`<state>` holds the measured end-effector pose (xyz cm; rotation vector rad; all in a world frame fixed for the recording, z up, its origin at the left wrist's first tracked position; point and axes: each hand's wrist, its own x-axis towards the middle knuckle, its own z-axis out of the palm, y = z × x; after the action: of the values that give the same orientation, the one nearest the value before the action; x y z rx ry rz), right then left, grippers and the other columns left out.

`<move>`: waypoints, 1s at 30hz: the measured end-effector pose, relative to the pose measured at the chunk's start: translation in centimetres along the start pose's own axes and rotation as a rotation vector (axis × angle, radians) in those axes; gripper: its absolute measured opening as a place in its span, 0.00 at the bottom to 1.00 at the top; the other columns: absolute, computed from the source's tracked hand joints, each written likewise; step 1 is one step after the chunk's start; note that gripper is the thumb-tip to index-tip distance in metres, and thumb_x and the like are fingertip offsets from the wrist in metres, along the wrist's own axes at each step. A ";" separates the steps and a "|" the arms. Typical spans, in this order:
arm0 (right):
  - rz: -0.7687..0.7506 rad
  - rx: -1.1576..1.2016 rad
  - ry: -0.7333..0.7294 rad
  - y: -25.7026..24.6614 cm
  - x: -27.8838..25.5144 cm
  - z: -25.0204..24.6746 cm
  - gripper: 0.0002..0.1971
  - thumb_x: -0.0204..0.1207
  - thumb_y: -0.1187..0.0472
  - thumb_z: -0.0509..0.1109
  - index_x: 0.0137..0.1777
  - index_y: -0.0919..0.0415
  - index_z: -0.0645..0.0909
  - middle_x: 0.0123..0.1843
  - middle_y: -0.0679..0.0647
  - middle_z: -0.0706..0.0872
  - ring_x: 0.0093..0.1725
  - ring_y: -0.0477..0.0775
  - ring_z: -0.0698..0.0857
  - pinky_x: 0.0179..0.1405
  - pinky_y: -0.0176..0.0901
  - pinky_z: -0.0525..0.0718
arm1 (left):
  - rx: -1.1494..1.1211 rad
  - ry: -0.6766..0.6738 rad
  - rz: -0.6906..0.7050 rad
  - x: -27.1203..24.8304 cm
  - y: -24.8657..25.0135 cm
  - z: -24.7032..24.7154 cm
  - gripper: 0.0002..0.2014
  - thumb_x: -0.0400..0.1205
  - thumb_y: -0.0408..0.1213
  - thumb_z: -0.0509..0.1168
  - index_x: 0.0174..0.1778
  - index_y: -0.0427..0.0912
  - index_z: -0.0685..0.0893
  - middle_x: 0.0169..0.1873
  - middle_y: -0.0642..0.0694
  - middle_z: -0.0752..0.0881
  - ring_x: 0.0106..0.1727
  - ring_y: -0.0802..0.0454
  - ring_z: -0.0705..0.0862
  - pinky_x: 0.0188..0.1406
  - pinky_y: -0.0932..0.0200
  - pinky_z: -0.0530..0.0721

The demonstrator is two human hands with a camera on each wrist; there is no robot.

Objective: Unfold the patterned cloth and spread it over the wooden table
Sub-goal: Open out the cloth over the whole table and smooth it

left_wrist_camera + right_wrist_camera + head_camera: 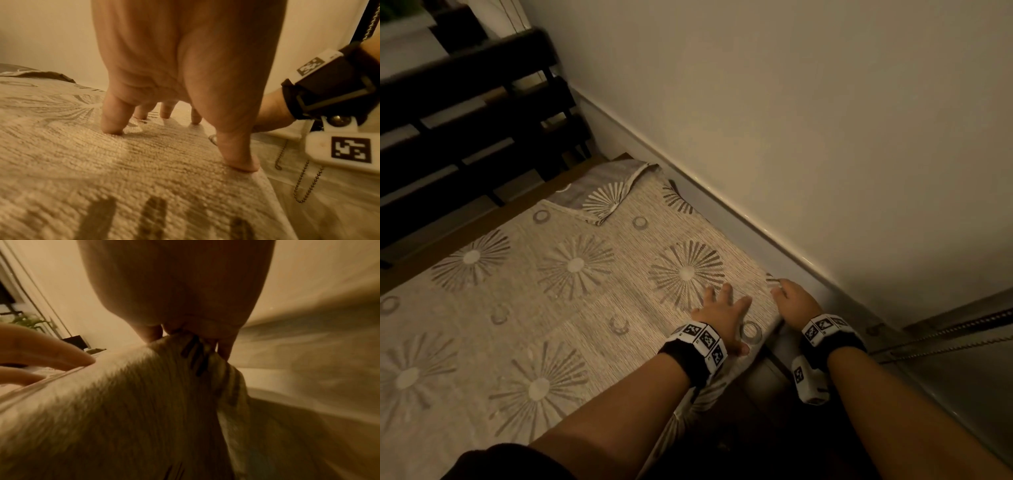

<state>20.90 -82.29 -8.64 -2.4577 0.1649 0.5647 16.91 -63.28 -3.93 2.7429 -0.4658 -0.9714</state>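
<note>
A beige cloth with grey sunburst and ring patterns lies spread over the wooden table, of which only a strip shows along the far left edge. Its far corner is folded back on itself. My left hand rests flat on the cloth near the right edge, fingers spread and pressing down. My right hand is at the cloth's right edge by the wall. In the right wrist view its fingers pinch a bunched bit of cloth.
A pale wall with a white ledge runs close along the table's right side. A dark slatted chair stands beyond the far end. A bead chain hangs at the right. The floor below me is dark.
</note>
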 end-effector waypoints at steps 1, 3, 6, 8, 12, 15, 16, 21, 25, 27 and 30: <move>0.049 -0.084 -0.034 -0.7 0.4 -0.5 0.18 0.82 0.48 0.51 0.57 0.56 0.77 0.58 0.59 0.85 0.52 0.58 0.84 0.58 0.56 0.83 | -0.013 0.013 0.015 0.0 -0.2 -0.1 0.49 0.70 0.55 0.76 0.82 0.56 0.53 0.84 0.42 0.46 0.83 0.30 0.44 0.71 0.24 0.68; 0.105 -0.288 -0.062 -2.4 1.0 -1.6 0.19 0.82 0.50 0.52 0.60 0.58 0.79 0.61 0.60 0.84 0.56 0.61 0.83 0.62 0.54 0.80 | -0.070 0.095 0.061 -0.1 -0.8 -0.8 0.47 0.69 0.58 0.75 0.80 0.53 0.58 0.80 0.40 0.60 0.80 0.33 0.59 0.69 0.33 0.74; -0.008 -0.463 -0.001 -5.6 2.0 -2.0 0.18 0.78 0.54 0.58 0.63 0.58 0.78 0.63 0.59 0.82 0.58 0.62 0.83 0.59 0.50 0.80 | -0.332 0.247 0.053 -0.8 -3.9 -2.9 0.39 0.74 0.55 0.72 0.78 0.50 0.63 0.72 0.41 0.74 0.70 0.40 0.76 0.66 0.50 0.75; -0.088 -0.457 0.008 -8.2 2.5 -1.2 0.21 0.78 0.55 0.59 0.70 0.57 0.74 0.65 0.59 0.80 0.61 0.62 0.81 0.59 0.50 0.80 | -0.381 0.323 0.027 -1.8 -7.1 -4.7 0.32 0.77 0.49 0.70 0.76 0.47 0.68 0.69 0.39 0.78 0.68 0.40 0.78 0.63 0.53 0.76; -0.228 -0.454 -0.012 -14.3 3.1 1.0 0.20 0.78 0.54 0.60 0.70 0.57 0.76 0.68 0.59 0.79 0.63 0.63 0.80 0.59 0.49 0.79 | -0.310 0.379 -0.114 -4.0 -14.3 -8.7 0.23 0.79 0.45 0.66 0.70 0.43 0.75 0.60 0.40 0.85 0.61 0.41 0.82 0.58 0.52 0.80; -0.370 -0.470 -0.041 -18.6 4.0 2.3 0.20 0.81 0.55 0.59 0.72 0.56 0.76 0.69 0.57 0.79 0.65 0.62 0.80 0.61 0.49 0.79 | -0.220 0.403 -0.207 -5.0 -19.0 -11.8 0.18 0.81 0.45 0.64 0.66 0.45 0.78 0.54 0.44 0.88 0.56 0.43 0.84 0.52 0.54 0.80; -0.409 -0.477 -0.049 -19.9 4.5 2.6 0.21 0.81 0.55 0.59 0.73 0.55 0.76 0.70 0.57 0.79 0.65 0.61 0.80 0.63 0.49 0.78 | -0.178 0.404 -0.237 -5.0 -20.5 -12.7 0.17 0.81 0.45 0.64 0.65 0.46 0.79 0.54 0.45 0.88 0.57 0.44 0.84 0.52 0.54 0.80; -0.534 -0.448 -0.113 -25.4 9.0 2.8 0.19 0.81 0.57 0.60 0.71 0.55 0.77 0.68 0.56 0.80 0.64 0.60 0.81 0.61 0.48 0.79 | -0.153 0.376 -0.383 -2.1 -25.4 -16.6 0.16 0.81 0.46 0.64 0.63 0.45 0.81 0.59 0.43 0.85 0.59 0.43 0.83 0.50 0.57 0.77; -0.606 -0.443 -0.132 -28.2 15.6 1.6 0.18 0.81 0.59 0.60 0.69 0.56 0.80 0.68 0.57 0.82 0.66 0.60 0.81 0.62 0.46 0.78 | -0.331 0.414 -0.527 2.6 -27.7 -18.3 0.35 0.77 0.53 0.69 0.77 0.43 0.67 0.73 0.39 0.76 0.69 0.40 0.78 0.62 0.54 0.77; -0.643 -0.431 -0.136 -29.4 19.5 1.0 0.18 0.82 0.61 0.60 0.70 0.55 0.80 0.69 0.55 0.82 0.67 0.58 0.81 0.64 0.45 0.76 | -0.406 0.394 -0.618 4.4 -28.3 -18.5 0.51 0.70 0.62 0.74 0.83 0.48 0.54 0.79 0.38 0.64 0.74 0.37 0.74 0.67 0.49 0.77; -0.733 -0.412 -0.104 -31.0 24.9 0.8 0.20 0.80 0.64 0.59 0.71 0.57 0.79 0.70 0.59 0.81 0.68 0.62 0.78 0.66 0.49 0.77 | -0.386 0.282 -0.665 6.5 -29.3 -17.8 0.49 0.72 0.61 0.72 0.83 0.53 0.51 0.80 0.37 0.58 0.75 0.34 0.72 0.71 0.45 0.75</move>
<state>50.63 -56.41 -3.38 -2.6060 -0.9406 0.4138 39.70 -36.92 -2.37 2.6225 0.6505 -0.6643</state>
